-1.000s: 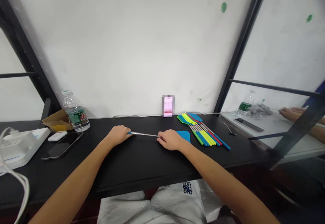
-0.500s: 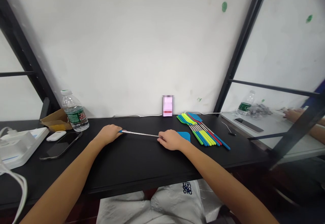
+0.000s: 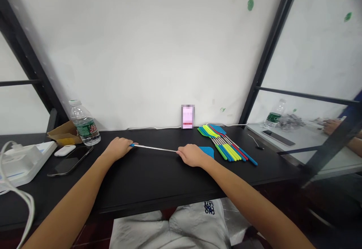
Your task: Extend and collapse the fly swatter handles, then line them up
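A swatter spans between the left grip, clasping its handle end, and the right grip, wrapped round it beside its head; arms stretch forward, knuckles up; more swatters lie right of both

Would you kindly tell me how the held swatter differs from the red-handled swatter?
The held swatter has a blue handle, the red-handled swatter a red one. The held swatter's exposed shaft looks longer than the red-handled swatter's. The left hand and right hand grip the held swatter; the red-handled swatter lies among others. Both have metal shafts.
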Demonstrator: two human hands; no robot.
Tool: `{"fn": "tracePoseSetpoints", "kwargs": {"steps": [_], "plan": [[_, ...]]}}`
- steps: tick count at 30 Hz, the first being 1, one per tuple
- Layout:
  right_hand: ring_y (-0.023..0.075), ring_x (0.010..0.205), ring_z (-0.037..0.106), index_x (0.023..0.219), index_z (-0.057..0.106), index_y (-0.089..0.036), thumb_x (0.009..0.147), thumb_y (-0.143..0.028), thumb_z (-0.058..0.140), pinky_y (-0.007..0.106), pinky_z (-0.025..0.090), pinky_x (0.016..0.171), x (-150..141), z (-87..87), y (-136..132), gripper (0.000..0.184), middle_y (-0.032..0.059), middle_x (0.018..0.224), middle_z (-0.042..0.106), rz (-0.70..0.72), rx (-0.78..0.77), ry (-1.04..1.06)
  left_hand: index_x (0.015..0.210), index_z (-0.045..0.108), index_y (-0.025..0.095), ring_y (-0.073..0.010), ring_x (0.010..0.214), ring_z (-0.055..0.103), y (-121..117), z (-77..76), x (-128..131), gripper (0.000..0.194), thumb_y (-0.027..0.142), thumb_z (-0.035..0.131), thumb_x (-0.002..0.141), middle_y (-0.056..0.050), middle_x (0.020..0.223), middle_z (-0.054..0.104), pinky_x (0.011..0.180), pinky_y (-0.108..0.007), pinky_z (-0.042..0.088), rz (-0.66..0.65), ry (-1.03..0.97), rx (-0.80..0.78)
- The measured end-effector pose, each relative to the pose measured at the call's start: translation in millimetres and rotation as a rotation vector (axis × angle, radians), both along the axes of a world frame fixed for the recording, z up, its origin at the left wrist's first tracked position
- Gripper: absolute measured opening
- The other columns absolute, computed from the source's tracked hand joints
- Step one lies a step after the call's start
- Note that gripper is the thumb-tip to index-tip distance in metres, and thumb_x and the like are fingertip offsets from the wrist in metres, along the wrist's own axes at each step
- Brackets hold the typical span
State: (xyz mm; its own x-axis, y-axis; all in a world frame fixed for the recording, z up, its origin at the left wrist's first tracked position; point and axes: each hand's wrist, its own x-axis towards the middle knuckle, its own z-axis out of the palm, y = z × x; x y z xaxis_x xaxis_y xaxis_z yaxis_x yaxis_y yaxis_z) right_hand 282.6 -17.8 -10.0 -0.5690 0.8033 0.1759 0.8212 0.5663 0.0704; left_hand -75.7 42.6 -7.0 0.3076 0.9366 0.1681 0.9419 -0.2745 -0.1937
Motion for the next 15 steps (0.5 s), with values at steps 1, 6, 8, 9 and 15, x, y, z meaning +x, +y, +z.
{"fn": "tracePoseSetpoints", "kwargs": {"steps": [1,6,8,9,15], "plan": [[0.0204,0.075,0.062,0.091,0.061,-0.019,0.099,-0.04,0.024,0.028,0.036,0.065,1.2,-1.0,0.9,0.043,0.0075,0.082,0.067,0.003,0.012,0.002,0.084,0.069,0.02,-0.0279,0.09,0.064,-1.3,-0.1,1.8,0.046,0.048,0.033,0.091,-0.012,0.091,0.071,0.08,-0.035,0.04,0.02,0.0,-0.012],[0.0203,0.077,0.059,0.088,0.06,-0.018,0.097,-0.035,0.035,0.03,0.037,0.071,1.8,-2.7,8.9,0.032,0.0082,0.083,0.065,-0.017,0.125,0.044,0.091,0.07,0.021,-0.0298,0.09,0.064,-6.7,-0.7,12.0,0.051,0.052,0.03,0.09,-0.014,0.096,0.07,0.077,-0.037,0.044,0.131,-0.045,-0.06],[0.0222,0.084,0.057,0.088,0.06,-0.016,0.096,-0.03,0.036,0.032,0.038,0.077,-0.4,1.1,9.6,0.028,0.0106,0.087,0.063,-0.049,0.233,0.115,0.091,0.069,0.021,-0.0289,0.09,0.064,-7.7,-1.2,12.3,0.047,0.051,0.033,0.089,-0.013,0.096,0.069,0.077,-0.036,0.044,0.14,-0.057,-0.067],[0.0235,0.089,0.055,0.089,0.06,-0.015,0.096,-0.027,0.036,0.034,0.037,0.082,-1.8,3.6,8.0,0.027,0.0121,0.091,0.062,-0.058,0.298,0.177,0.091,0.069,0.021,-0.0281,0.091,0.064,-8.2,-1.4,11.7,0.044,0.049,0.035,0.089,-0.012,0.096,0.069,0.076,-0.035,0.044,0.138,-0.065,-0.069],[0.0252,0.097,0.054,0.082,0.06,-0.018,0.094,-0.031,0.035,0.04,0.037,0.091,-20.0,5.4,-26.0,0.031,0.0116,0.09,0.061,0.019,0.356,0.764,0.079,0.066,0.021,-0.0231,0.084,0.063,-16.3,-0.5,27.2,0.04,0.045,0.035,0.09,-0.008,0.088,0.069,0.069,-0.028,0.041,0.03,-0.193,-0.073]]}}
